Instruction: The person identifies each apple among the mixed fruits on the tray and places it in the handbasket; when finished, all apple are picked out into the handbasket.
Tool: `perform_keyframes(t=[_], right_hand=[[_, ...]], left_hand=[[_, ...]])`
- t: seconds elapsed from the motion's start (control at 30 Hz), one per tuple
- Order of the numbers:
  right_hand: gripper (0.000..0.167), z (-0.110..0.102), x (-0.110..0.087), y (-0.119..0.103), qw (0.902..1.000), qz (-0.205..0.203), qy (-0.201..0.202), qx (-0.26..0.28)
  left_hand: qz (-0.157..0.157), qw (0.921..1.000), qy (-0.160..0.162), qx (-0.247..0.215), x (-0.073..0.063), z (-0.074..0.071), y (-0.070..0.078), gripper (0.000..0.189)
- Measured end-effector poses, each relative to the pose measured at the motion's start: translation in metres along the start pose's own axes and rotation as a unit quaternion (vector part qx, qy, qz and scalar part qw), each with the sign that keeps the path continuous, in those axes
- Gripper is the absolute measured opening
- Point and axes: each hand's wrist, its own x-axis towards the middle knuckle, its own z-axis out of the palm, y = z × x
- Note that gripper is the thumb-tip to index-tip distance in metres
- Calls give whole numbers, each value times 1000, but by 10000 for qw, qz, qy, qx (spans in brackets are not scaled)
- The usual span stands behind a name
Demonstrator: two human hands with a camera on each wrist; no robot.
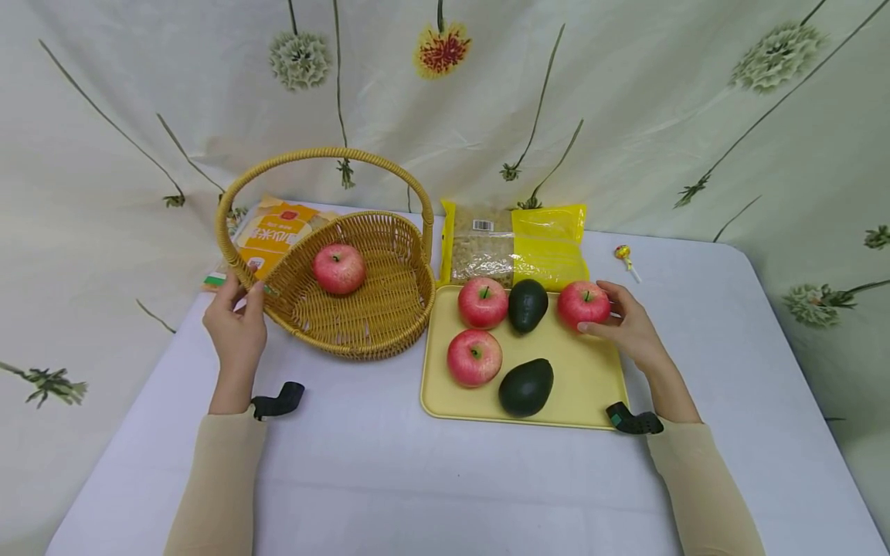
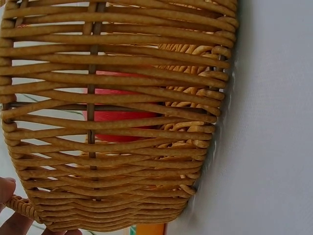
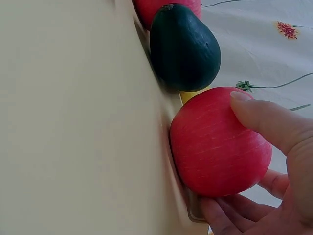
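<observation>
My left hand point(image 1: 238, 324) grips the woven basket point(image 1: 361, 340) by the foot of its handle, at the rim's left side. Close up in the left wrist view, fingers point(image 2: 14, 223) wrap the handle's end, and a red apple shows through the weave. That apple point(image 1: 339, 269) lies inside the basket. Over on the yellow tray point(image 1: 584, 386), my right hand point(image 1: 629, 328) holds another apple point(image 1: 582, 303) at the far right corner, thumb on one side and fingers on the other. The right wrist view has this apple point(image 3: 220, 142) low against the tray, beside a dark avocado point(image 3: 185, 49).
Two more apples, one point(image 1: 484, 303) behind the other point(image 1: 474, 357), sit on the tray's left with avocados point(image 1: 528, 306) near them. Behind the tray lies a yellow food bag point(image 1: 514, 243). An orange packet point(image 1: 274, 235) is behind the basket; a lollipop point(image 1: 627, 260) lies at right.
</observation>
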Motion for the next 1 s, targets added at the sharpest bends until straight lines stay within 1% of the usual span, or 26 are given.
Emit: perform_keyframes(t=[0.27,0.6,0.8,1.0], right_hand=[[81,0,0,1,9999,-86,4,-87],[77,4,1,3,9989,-191,331,-278],[75,4,-1,1,9981,-246,478,-305],[74,0,-5,-6,9973,-184,609,-360]], left_hand=[[33,10000,10,16,2,0,0,37],[-66,9999,-39,-88,2,1,-2,38],[60,10000,2,-43,1,1,-2,39],[61,9999,12,-82,0,0,-1,39]])
